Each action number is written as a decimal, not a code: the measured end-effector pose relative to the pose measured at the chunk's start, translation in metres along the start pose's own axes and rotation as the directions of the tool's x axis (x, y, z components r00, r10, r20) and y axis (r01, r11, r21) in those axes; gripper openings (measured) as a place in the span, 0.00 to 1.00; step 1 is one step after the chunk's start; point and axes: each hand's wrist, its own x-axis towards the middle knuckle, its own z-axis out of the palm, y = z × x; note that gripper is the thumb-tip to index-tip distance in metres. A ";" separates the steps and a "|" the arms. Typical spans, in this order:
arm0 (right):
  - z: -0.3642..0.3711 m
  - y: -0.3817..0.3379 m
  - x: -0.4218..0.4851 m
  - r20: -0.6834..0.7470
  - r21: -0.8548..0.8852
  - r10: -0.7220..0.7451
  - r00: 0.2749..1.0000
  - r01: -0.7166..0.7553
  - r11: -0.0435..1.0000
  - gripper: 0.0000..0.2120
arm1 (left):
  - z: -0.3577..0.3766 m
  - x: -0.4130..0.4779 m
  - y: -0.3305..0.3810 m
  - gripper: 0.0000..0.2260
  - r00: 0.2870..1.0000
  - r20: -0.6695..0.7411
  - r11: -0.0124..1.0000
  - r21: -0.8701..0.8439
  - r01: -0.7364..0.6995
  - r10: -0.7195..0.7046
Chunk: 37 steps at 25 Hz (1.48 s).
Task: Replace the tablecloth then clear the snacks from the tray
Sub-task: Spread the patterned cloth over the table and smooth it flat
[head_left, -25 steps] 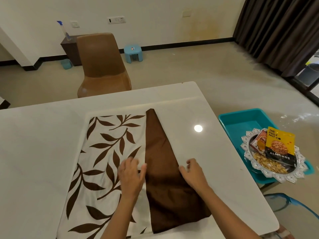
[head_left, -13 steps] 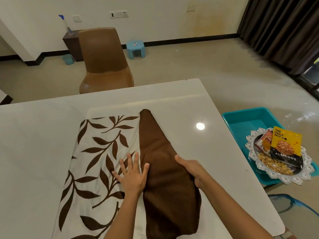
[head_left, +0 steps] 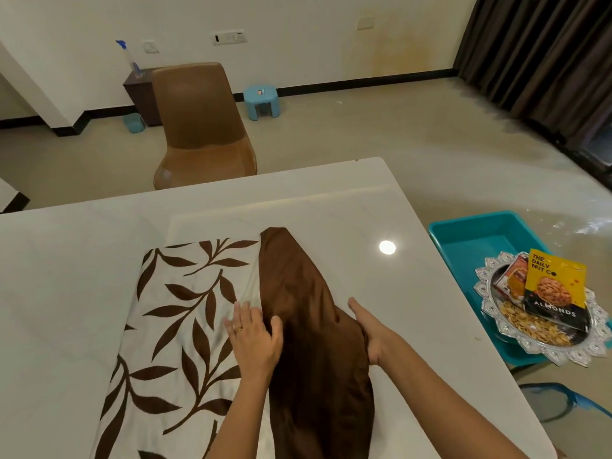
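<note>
Table (head_left: 66, 276): white, glossy top, left part bare. In front of me on it lies the folded tablecloth (head_left: 185, 313), cream with a brown leaf print, several layers thick.

Left hand (head_left: 253, 339): flat on the leaf print beside the seam. The fingers are straight and grasp nothing, and the palm pins the layers. The thumb touches the edge of the brown panel (head_left: 298, 293).

Brown panel: the plain part of the same cloth, lying over the right side of the fold. It is narrow at the far end and wider toward me, and its near end runs out of view.

Right hand (head_left: 367, 329): at the panel's right edge, thumb on top, fingers curled under and clenched on the brown layer. The edge stands raised there.

Handling (judgement): soft, light, limp fabric. It will sag wherever it is unsupported and likely slide on the glossy top. Best hold is a pinch at an edge or corner of the top layer only, with the other hand anchoring the stack.

Right of the table, lower down: a teal tub (head_left: 470, 233) with the silver tray (head_left: 592, 342) resting on it. The tray carries an almonds packet (head_left: 553, 286), a second packet (head_left: 511, 278) partly hidden behind it, and loose snacks (head_left: 526, 326). Clearing has not begun. The loose pieces look brittle, so keep the tray level.
</note>
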 end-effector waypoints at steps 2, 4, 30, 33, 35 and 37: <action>0.017 -0.009 -0.004 -0.003 -0.002 -0.047 0.999 0.047 0.999 0.27 | 0.007 0.007 0.001 0.38 0.996 0.073 0.998 -0.038 -0.049 0.051; 0.020 -0.015 0.001 -0.059 0.037 -0.327 0.943 0.329 0.944 0.17 | 0.014 0.009 -0.003 0.42 0.988 0.147 0.999 0.018 -0.040 0.037; -0.043 -0.037 0.076 0.202 -0.974 -0.871 0.449 0.001 -0.226 0.38 | 0.000 0.074 0.026 0.36 0.969 0.165 0.958 -0.252 -0.137 0.182; -0.068 -0.007 0.052 -0.007 -0.999 -0.954 0.298 0.037 0.019 0.36 | 0.001 0.028 0.008 0.36 0.978 0.083 0.979 -0.078 -0.187 0.193; -0.094 0.024 0.039 -0.144 -0.978 -0.924 0.353 0.091 0.187 0.36 | 0.010 -0.001 -0.008 0.38 0.966 0.168 0.976 0.063 -0.209 0.196; -0.107 0.033 0.033 -0.190 -0.929 -0.891 0.413 0.218 0.299 0.32 | 0.016 -0.007 -0.016 0.38 0.964 0.192 0.969 0.129 -0.211 0.184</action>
